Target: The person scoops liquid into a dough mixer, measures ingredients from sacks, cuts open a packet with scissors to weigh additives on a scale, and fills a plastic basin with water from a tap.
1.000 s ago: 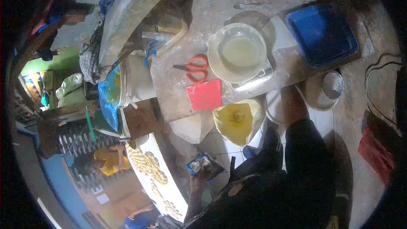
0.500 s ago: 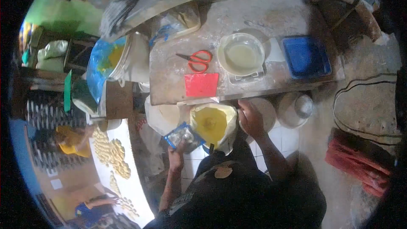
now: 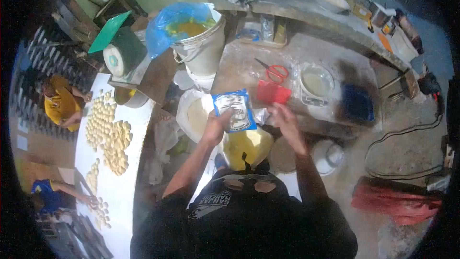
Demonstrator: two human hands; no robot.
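Note:
My left hand (image 3: 218,125) grips a blue-and-white printed packet (image 3: 243,110), held up over the table's front edge. Beside it, the fingers of my right hand (image 3: 286,121) are pinched on a small silvery piece (image 3: 260,116) close to the packet's right edge. Below both hands stands a pale-lined container of yellow contents (image 3: 247,149). A flat red piece (image 3: 273,93) lies on the table just past my right fingertips, with red-handled scissors (image 3: 276,74) behind it.
On the table, a bowl (image 3: 317,80) sits on a scale, beside a blue tray (image 3: 357,103). A white bucket (image 3: 203,48) with blue plastic stands at left. Two people work at a white table (image 3: 132,163) covered with dough pieces. Round containers (image 3: 328,156) stand at lower right.
My left hand has raised the packet from beside the yellow contents. My right hand has left the container's rim and now pinches the silvery piece. The head view has shifted.

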